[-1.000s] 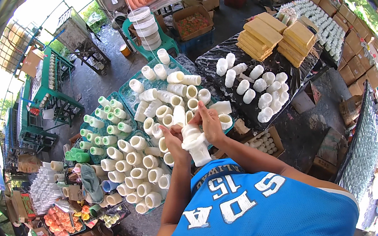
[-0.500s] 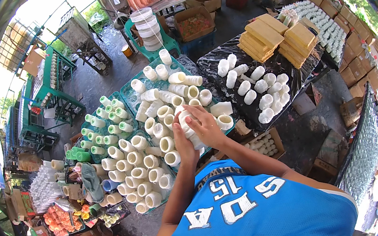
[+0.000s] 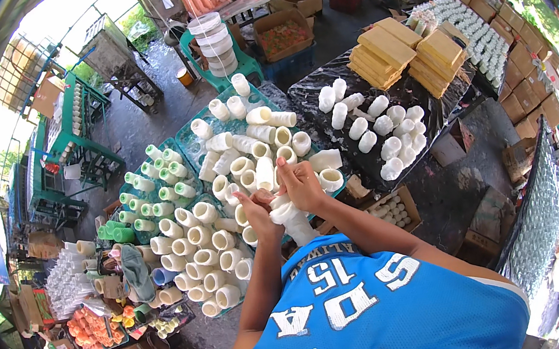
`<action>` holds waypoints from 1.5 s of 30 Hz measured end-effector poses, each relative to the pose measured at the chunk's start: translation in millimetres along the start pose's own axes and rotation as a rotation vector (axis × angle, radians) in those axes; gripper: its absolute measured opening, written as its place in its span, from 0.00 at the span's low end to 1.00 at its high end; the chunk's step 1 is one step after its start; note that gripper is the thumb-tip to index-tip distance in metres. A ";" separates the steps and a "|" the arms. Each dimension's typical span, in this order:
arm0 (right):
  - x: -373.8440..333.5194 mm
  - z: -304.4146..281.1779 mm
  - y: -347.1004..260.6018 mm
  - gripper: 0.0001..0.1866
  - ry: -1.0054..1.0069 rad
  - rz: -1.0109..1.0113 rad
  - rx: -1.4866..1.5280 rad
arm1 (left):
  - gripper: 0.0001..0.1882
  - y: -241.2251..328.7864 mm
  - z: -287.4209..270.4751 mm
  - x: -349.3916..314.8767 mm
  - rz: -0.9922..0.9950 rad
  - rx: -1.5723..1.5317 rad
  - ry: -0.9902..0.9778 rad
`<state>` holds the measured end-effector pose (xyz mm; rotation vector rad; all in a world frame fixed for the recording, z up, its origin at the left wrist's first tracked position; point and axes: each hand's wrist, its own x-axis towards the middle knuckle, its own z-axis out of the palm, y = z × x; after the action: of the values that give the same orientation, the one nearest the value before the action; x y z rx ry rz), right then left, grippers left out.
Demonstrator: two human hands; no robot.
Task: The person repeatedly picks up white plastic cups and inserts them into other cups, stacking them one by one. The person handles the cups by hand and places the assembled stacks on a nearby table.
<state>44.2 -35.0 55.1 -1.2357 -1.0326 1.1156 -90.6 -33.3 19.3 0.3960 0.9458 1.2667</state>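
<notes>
Close in front of my chest is a white candle [image 3: 294,223], apparently in thin clear film, tilted with its lower end toward my shirt. My left hand [image 3: 260,213] is closed at its upper end, thumb raised. From the other side my right hand [image 3: 302,187] pinches at the same end, its thumb pointing up. The fingertips nearly meet, and what lies between them is partly hidden. Just beyond my hands, many hollow off-white candles [image 3: 243,166] stand and lie on a green tray [image 3: 184,139].
Right of the tray, film-wrapped white candles [image 3: 390,147] and stacked yellow slabs [image 3: 383,53] rest on a black-covered table [image 3: 314,88]. Green-tinted candles [image 3: 148,183] stand at left. A green chair [image 3: 245,63] holds stacked white tubs [image 3: 213,43]. Cardboard boxes [image 3: 527,85] line the right side.
Both hands have drawn nearer my body with the candle. They were wrapped around its sides; now the fingers pinch at its upper end with thumbs raised.
</notes>
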 end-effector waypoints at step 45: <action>34.4 -31.2 33.9 0.42 0.362 0.157 0.036 | 0.37 -15.5 26.1 -21.3 0.083 0.468 -0.233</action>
<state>78.4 -6.2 18.8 -1.4448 -0.6485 0.9764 -60.6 -51.5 31.3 0.9369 1.0289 1.0370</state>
